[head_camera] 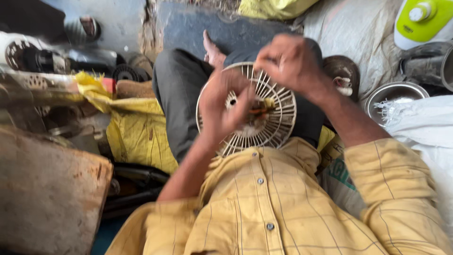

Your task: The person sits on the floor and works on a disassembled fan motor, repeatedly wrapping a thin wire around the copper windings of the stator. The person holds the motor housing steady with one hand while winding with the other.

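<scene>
Fan grille (278,118) — round, cream, on lap — left hand (226,106) gripping.

Yellow plastic bag (134,130), left; blurred.

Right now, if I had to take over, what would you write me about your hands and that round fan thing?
Left hand: pressed on the round white fan grille, steadying it on the lap.
Right hand: above the grille's top edge, fingers pinched; too blurred to tell on what.
A small orange and dark piece sits at the grille's hub.
Done: grille is on the lap.
Left: the work at the hub, as far as I can judge.
</scene>
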Motion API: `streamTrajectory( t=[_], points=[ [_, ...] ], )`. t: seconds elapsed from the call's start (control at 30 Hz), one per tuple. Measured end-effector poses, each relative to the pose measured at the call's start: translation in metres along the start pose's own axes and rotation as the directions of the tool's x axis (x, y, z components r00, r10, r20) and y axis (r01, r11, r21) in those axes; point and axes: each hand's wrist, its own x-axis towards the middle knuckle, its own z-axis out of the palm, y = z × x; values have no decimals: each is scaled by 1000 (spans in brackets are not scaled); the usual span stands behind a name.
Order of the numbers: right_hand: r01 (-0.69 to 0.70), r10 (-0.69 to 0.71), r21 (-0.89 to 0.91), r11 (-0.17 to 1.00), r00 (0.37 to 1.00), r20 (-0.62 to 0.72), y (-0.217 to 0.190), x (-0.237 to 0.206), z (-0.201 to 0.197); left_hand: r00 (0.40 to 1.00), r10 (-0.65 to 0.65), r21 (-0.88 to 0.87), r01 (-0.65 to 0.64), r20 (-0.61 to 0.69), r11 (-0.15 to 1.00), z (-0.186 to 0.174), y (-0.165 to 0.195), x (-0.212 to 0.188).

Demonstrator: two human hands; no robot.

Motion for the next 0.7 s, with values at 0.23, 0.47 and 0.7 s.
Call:
streamTrajectory(
  t=[0.23,0.47,0.7],
  points=[
    [333,-314,-3,943,892,326,-110,-7,-44,824,36,-20,-30,565,999,-41,-19,54],
    [-41,35,81,996,996,77,-44,-22,-42,855,464,365,-518,230,774,-10,8,-35],
    [108,-129,-128,986,976,-173,-19,-7,-5,995,-42,-183,57,87,981,-19,-5,12]
  ],
)
